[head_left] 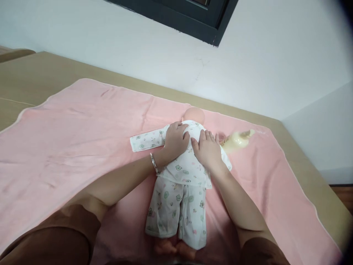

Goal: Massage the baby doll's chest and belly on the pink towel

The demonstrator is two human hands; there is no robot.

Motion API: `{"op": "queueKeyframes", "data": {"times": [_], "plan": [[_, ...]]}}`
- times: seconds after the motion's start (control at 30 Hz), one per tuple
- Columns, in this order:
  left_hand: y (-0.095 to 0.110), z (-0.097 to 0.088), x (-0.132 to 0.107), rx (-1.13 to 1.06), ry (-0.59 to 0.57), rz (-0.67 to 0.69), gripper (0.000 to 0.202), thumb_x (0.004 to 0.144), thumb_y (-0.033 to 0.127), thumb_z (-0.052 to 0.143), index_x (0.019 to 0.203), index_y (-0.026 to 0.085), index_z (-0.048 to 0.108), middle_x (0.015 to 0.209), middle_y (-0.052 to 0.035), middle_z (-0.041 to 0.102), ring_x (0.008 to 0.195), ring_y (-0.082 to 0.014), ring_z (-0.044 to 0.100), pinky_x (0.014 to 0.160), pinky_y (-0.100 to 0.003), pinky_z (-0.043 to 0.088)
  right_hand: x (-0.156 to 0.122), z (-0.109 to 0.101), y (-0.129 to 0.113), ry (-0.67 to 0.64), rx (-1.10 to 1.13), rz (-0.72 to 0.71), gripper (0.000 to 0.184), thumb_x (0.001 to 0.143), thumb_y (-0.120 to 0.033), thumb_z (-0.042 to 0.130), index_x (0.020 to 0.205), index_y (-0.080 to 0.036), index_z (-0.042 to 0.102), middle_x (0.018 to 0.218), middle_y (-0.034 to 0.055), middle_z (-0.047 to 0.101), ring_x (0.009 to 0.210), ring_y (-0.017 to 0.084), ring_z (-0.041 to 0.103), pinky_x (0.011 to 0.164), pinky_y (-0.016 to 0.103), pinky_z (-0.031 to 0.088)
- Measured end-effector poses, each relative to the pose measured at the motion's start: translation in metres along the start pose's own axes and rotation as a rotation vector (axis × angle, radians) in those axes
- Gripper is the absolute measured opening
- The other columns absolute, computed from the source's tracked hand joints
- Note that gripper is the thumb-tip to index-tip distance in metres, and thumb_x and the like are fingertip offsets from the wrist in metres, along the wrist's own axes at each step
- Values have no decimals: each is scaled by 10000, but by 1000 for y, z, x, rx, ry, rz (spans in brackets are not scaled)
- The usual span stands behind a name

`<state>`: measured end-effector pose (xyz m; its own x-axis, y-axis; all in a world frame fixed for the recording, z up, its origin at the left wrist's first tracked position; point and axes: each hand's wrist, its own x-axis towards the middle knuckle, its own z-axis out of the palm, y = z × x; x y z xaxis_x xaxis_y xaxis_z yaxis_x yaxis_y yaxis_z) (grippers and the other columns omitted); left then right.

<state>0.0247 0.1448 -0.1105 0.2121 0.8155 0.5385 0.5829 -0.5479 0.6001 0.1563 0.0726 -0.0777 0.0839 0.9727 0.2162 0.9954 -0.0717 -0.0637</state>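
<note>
A baby doll (193, 116) with a bald head lies on a pink blanket (82, 121), no face showing. It wears a white printed top (179, 171) and matching trousers (165, 206); its bare feet (165, 246) poke out at the bottom. My left hand (176, 139) rests on the left side of the upper body, near the shoulder, fingers apart. On the right side my right hand (209, 149) lies flat with its fingers spread. One sleeve (147, 141) stretches out to the left. The other sleeve is partly hidden behind my right hand and forearm.
A shiny cream-yellow object (239, 139) with a striped part lies right of the doll; its kind is unclear. The blanket covers much of a wooden table (298, 151). Behind stands a white wall (165, 55) with a dark frame (193, 18).
</note>
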Motion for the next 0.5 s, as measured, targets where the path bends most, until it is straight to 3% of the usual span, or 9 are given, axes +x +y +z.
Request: {"op": "queueKeyframes", "data": {"times": [0.1, 0.27, 0.5], "plan": [[-1, 0, 3, 32, -66, 30, 351, 882, 195, 446, 1164, 126, 643, 1137, -141, 668, 1100, -288, 595, 1021, -455, 472, 10, 6, 12, -29, 121, -31, 691, 1009, -538, 336, 1480, -36, 389, 1505, 253, 461, 1436, 387, 368, 1180, 646, 177], [-10, 3, 6, 108, -155, 127, 414, 924, 323, 482, 1275, 126, 577, 1355, -179, 597, 1334, -352, 486, 1144, -537, 359, 17, 10, 25, -8, 251, -60, 674, 994, -560, 384, 1496, -111, 385, 1506, 200, 476, 1405, 351, 409, 1190, 640, 170], [-12, 0, 5, 51, -139, 176, 395, 950, 336, 456, 1251, 135, 614, 1317, -159, 635, 1273, -304, 551, 1150, -510, 379, 11, 4, 13, -29, 174, -78, 574, 1037, -461, 314, 1518, -152, 369, 1562, 191, 411, 1439, 370, 365, 1156, 723, 155]]}}
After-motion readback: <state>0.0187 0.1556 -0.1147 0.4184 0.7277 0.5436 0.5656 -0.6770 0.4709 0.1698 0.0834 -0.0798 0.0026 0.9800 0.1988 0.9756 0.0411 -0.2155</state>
